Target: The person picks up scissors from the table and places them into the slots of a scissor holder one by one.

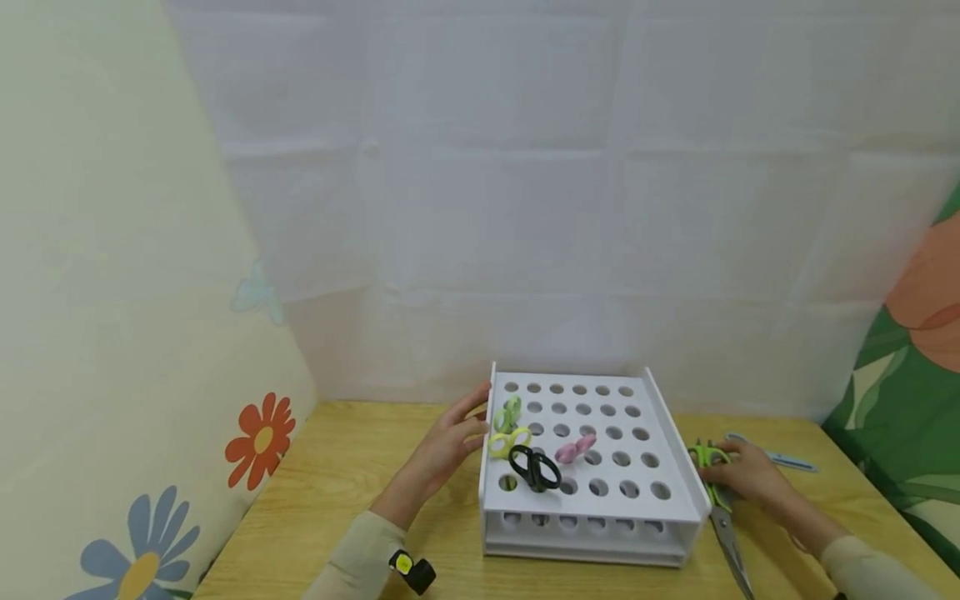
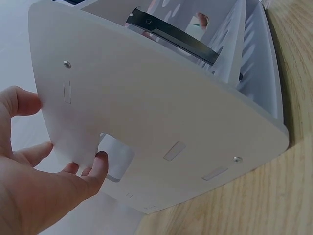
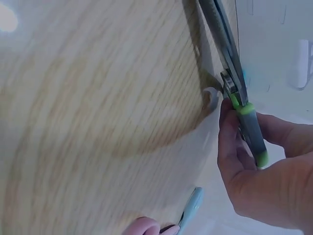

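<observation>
"The right hand point(image 1: 750, 479), what is it doing?"

"Pinching the green-handled scissors point(image 1: 724, 527) at the handle, thumb on one side and fingers on the other. They're just beside the rack point(image 1: 615, 507), to its right, with the blades pointing towards the person."

"Are they lifted off the surface point(image 1: 345, 467)?"

"I can't tell whether any part of them touches the wood."

"And the left hand point(image 1: 447, 442)?"

"Fingers spread, with the tips touching the edge of the rack's left side panel. How hard they press doesn't show."

"How would you expect those scissors to handle?"

"Stiff all through, I'd say, and light enough for one hand. The blades look like metal and they're long, so I'd guess the weight leans towards the tips. Held by the handle alone, they may dip or swing."

"So where would you take hold?"

"Right there on the handle, perhaps close to the pivot for better balance. The blades are probably smooth and sharp, so I'd keep skin off them."

"Is the rack likely to shift if it's knocked?"

"It looks like thin, rigid board, probably light, so a bump might slide it. The black scissors point(image 1: 535, 468) sit in its top with their handles up. What looks like a light blue cutter point(image 1: 795, 463) lies just beyond the right hand."
</observation>
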A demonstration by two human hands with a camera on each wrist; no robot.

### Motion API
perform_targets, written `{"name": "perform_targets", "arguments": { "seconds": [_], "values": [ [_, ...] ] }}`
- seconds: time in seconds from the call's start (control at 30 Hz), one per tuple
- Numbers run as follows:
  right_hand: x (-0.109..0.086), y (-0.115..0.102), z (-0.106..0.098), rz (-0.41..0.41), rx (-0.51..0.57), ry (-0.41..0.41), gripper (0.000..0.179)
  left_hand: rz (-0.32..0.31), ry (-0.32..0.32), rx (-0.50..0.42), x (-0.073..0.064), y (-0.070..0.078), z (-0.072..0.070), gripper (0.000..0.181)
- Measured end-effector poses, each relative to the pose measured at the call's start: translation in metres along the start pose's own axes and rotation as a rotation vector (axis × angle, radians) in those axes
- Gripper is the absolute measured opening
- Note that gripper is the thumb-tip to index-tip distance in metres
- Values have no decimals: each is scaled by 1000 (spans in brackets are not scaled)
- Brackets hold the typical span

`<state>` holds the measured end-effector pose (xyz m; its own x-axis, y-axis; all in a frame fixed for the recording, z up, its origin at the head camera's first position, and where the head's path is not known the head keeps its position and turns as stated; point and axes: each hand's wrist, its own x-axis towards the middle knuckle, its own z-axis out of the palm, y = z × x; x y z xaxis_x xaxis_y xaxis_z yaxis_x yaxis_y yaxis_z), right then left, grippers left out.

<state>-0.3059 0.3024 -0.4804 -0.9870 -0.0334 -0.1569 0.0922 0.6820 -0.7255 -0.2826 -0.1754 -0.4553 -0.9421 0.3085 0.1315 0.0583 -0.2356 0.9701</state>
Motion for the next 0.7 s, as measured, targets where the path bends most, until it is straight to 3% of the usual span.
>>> {"name": "perform_targets", "arguments": {
  "seconds": [0.37, 0.57, 0.7],
  "values": [
    [-25, -21, -18, -110, 19, 69, 68, -10, 26, 4, 1, -2, 0, 66],
    [-39, -34, -34, -170, 202, 21, 61, -9, 24, 5, 1, -3, -1, 67],
    [-49, -44, -49, -196, 72, 63, 64, -11, 24, 6, 2, -4, -1, 68]
  ]
}}
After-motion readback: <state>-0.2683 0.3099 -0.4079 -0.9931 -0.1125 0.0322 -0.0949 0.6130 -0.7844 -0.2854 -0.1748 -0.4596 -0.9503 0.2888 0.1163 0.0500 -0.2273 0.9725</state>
